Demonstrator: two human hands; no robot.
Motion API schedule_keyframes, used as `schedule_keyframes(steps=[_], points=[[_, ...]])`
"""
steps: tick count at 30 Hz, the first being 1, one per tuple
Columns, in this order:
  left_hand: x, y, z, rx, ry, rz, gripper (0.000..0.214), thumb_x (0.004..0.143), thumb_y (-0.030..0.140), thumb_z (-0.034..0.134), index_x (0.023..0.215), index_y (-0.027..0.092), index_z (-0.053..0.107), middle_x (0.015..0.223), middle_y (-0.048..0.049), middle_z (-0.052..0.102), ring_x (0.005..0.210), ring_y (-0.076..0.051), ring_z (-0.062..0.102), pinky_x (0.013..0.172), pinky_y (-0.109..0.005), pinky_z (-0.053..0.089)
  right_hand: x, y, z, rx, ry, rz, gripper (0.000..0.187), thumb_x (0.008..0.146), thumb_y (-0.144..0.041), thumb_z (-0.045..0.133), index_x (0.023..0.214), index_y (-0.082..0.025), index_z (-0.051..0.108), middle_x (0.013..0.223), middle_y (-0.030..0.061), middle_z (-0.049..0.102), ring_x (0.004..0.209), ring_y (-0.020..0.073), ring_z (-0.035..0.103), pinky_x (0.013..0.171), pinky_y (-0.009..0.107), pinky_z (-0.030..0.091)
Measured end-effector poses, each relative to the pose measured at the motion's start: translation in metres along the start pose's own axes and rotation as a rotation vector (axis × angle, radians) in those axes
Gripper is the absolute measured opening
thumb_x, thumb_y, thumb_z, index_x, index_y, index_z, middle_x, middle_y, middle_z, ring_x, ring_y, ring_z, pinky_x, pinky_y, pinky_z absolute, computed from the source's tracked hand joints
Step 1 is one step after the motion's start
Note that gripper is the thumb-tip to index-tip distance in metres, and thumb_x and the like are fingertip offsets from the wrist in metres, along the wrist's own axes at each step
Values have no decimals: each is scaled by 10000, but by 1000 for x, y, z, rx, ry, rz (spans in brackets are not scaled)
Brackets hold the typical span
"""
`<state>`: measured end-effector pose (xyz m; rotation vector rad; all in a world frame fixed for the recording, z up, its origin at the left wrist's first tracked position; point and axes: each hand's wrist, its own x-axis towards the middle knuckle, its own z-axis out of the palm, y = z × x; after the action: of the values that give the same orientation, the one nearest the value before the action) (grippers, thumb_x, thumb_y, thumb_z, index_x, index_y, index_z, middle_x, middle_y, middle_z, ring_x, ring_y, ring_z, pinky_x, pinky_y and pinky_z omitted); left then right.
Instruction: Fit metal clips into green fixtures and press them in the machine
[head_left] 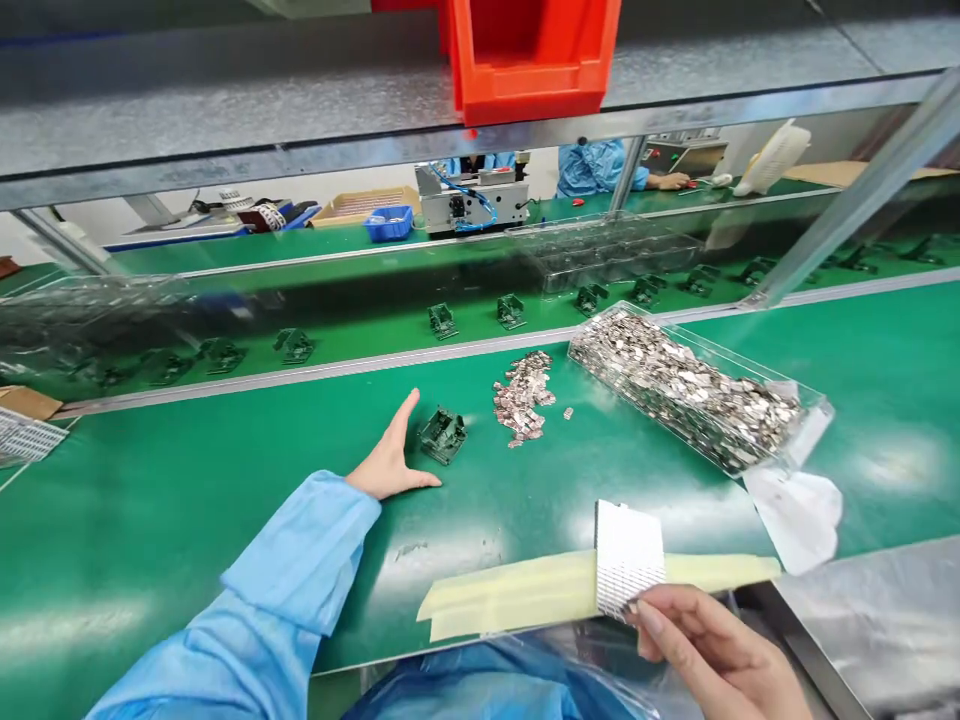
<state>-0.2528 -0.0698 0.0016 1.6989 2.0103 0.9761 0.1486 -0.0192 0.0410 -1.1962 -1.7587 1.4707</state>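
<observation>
My left hand [391, 455] reaches over the green table with thumb and forefinger spread wide. Between them, apart from the fingers, sits a small dark green plastic part [443, 435]. At the lower right, my right hand [712, 645] is closed in a pinch at the bottom corner of a white sheet [630, 560] with a grid of small pieces. A tiny dark thing shows at those fingertips, too small to name. The sheet lies across strips of yellow tape [517, 595] at the table's front edge.
A heap of small silvery metal pieces [525, 395] lies beyond the part. A clear tray [690, 385] of similar pieces stands right. Several green parts [510, 311] line the strip behind a rail. A red bin [532, 90] overhangs; a co-worker's blue sleeve [592, 168] shows behind.
</observation>
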Motion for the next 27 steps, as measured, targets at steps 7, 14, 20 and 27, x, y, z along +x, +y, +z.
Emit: schedule_keyframes(steps=[7,14,20,27], points=[[16,23,21,-67,-72,3,798,650,409,801,1334,201,448,1302,-145,547,1251,-332,537,1081,-494,420,-8,-10,37,419,69,73,342,720,-511,785,741,-184,685,657,63,693,582,195,632,567,307,547],[-36,124,95,-634,-4,-57,632,625,329,839,1142,246,486,1128,-56,601,1028,-225,640,883,-358,563,-12,-7,42,432,233,-39,303,741,-475,773,718,-185,689,864,68,668,749,187,615,603,270,528],[-54,172,120,-897,-222,-118,565,625,266,848,1084,245,521,937,-4,639,795,-147,645,698,-241,557,-20,-3,43,268,321,-135,203,778,-383,735,690,-204,693,1073,109,632,1008,259,597,737,322,517],[-62,165,120,-923,-315,-136,457,718,226,767,1119,256,549,936,-16,630,777,-142,624,653,-216,525,-18,1,53,223,320,-106,151,773,-316,722,683,-204,677,1089,105,630,1004,265,604,764,342,501]])
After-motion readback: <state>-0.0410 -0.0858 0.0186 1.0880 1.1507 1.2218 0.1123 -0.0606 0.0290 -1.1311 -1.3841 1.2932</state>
